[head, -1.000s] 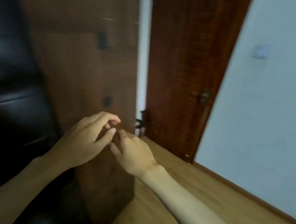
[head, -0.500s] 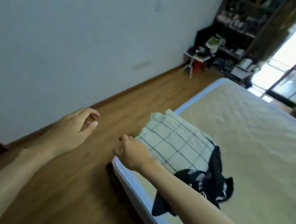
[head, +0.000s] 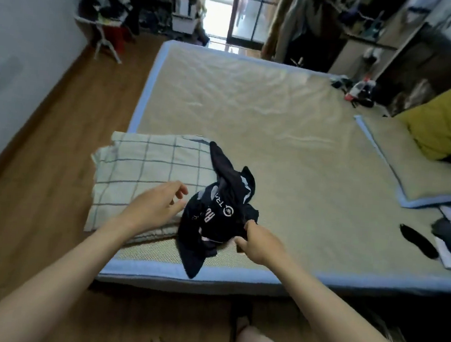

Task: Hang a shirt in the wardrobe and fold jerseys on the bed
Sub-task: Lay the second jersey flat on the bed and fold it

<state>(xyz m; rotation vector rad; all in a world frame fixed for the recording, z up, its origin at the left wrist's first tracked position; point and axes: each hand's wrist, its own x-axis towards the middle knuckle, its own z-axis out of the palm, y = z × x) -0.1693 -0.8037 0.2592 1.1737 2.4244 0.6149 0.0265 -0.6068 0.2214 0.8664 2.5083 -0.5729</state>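
Note:
A crumpled dark navy jersey [head: 219,211] with white lettering lies near the front edge of the bed [head: 292,127], partly over a folded checked blanket [head: 147,169]. My right hand [head: 260,244] pinches the jersey's right edge between thumb and fingers. Just left of the jersey, my left hand [head: 157,205] hovers over the blanket with fingers loosely spread, holding nothing.
The bed carries a woven mat with blue trim, a mat-covered pillow [head: 412,166] and a yellow pillow [head: 449,118] at the right. Dark items and papers [head: 449,236] lie at the right edge. Wooden floor [head: 41,153] runs along the left; cluttered shelves stand at the back.
The view has swung from the wardrobe door to the bed. Both hands have reached forward to the jersey, and my right hand has taken hold of its edge.

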